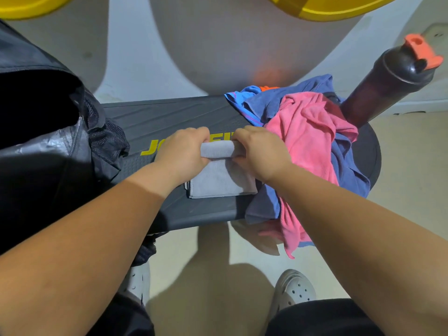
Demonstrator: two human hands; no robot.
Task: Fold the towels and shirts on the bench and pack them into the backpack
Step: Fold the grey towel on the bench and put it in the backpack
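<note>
Backpack (43,151) open at the table's (169,112) left end; heap (308,132) of unfolded cloth at its right.
Grey towel (218,183) lies mid-table, part folded; soft, light, likely to slump; left hand (181,154) and right hand (263,154) each curl round one end of its far doubled edge; hold it best by the corners.

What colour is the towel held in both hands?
The towel is plain light grey, clearest in the head view.
</note>
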